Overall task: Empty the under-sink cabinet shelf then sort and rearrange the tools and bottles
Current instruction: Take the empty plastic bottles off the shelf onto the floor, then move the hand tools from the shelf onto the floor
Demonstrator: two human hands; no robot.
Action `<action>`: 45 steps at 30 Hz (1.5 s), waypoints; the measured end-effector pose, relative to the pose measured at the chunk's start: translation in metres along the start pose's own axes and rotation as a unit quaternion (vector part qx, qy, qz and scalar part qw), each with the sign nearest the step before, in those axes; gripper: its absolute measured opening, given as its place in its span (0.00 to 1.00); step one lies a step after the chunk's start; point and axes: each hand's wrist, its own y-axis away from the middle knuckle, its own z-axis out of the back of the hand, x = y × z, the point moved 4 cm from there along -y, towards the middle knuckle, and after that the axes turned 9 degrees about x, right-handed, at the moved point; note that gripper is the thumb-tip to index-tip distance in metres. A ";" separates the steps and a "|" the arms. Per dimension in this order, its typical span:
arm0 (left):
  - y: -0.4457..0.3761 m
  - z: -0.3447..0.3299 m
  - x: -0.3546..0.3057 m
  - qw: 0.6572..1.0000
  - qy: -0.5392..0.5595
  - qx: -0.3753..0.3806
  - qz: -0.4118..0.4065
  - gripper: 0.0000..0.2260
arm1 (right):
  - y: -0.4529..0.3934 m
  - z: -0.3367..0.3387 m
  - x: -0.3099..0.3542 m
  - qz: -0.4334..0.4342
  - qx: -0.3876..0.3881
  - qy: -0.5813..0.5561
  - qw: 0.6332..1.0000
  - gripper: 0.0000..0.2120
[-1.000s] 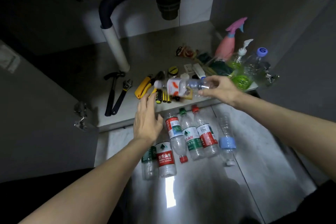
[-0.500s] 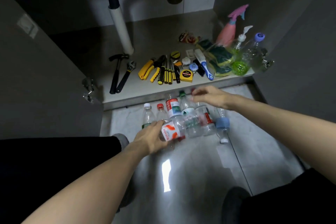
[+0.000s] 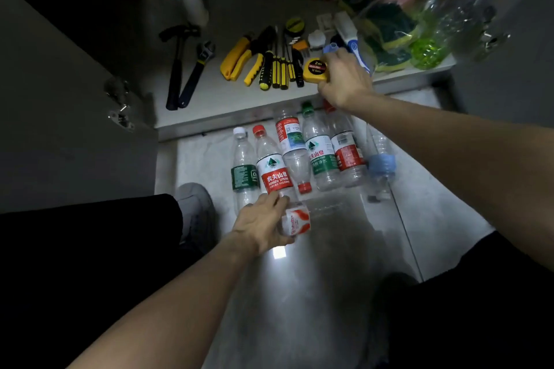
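Six plastic bottles (image 3: 299, 156) are lying mid-frame while the left hand (image 3: 260, 225) is gripping a seventh bottle (image 3: 295, 222) and the right hand (image 3: 344, 81) is closing on one tape measure (image 3: 315, 69).

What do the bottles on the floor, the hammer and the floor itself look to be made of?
Bottles on the floor: clear thin plastic, see-through, with printed labels. Hammer: dark head, probably metal; black handle, material unclear in the dim light. Floor: glossy light tile, judging by the reflected glare and a straight joint line.
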 end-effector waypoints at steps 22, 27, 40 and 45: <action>-0.152 0.257 0.117 0.952 0.011 -0.232 0.200 0.18 | -0.048 -0.020 -0.002 0.062 0.012 0.050 0.997 0.31; -0.183 0.246 0.155 0.950 0.125 -0.175 0.227 0.20 | -0.051 -0.023 0.001 0.051 -0.011 0.044 0.998 0.31; -0.143 0.235 0.140 0.870 0.285 -0.278 0.290 0.18 | 0.005 -0.001 0.003 0.004 -0.044 -0.100 0.994 0.30; -0.085 0.198 0.091 0.866 0.331 -0.296 0.227 0.13 | 0.061 -0.007 -0.007 -0.022 0.001 -0.113 0.993 0.29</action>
